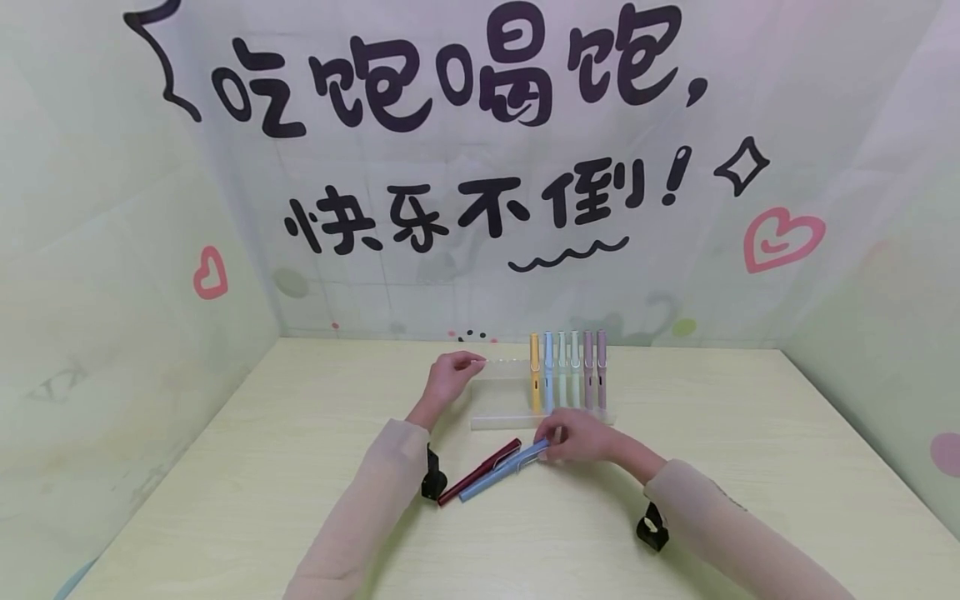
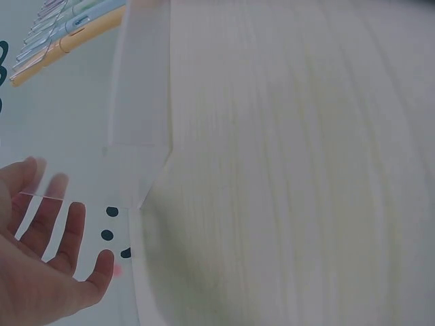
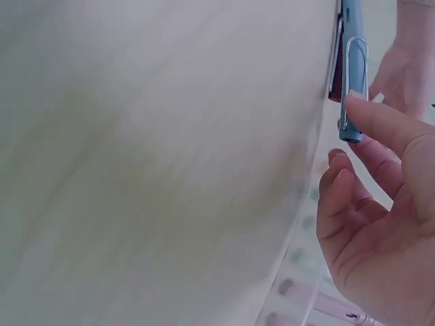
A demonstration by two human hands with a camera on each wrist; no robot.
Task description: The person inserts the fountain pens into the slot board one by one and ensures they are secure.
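Note:
A clear pen stand (image 1: 498,423) holds several upright pens at its right side: a yellow pen (image 1: 535,379), a light blue one (image 1: 548,371), mint green ones (image 1: 568,371) and purple ones (image 1: 595,367). My left hand (image 1: 448,377) pinches the stand's upper left corner between thumb and forefinger, the other fingers spread in the left wrist view. In front of the stand, my right hand (image 1: 579,437) pinches the clip end of a blue pen (image 1: 491,479) between thumb and fingers. Close beside that pen lies a dark red pen (image 1: 478,473) on the table.
The pale wood-grain table (image 1: 240,500) meets a printed cloth backdrop (image 1: 420,292) behind the stand, with cloth walls at both sides. Each wrist wears a black camera mount (image 1: 432,479). The left part of the stand shows bare clear plastic.

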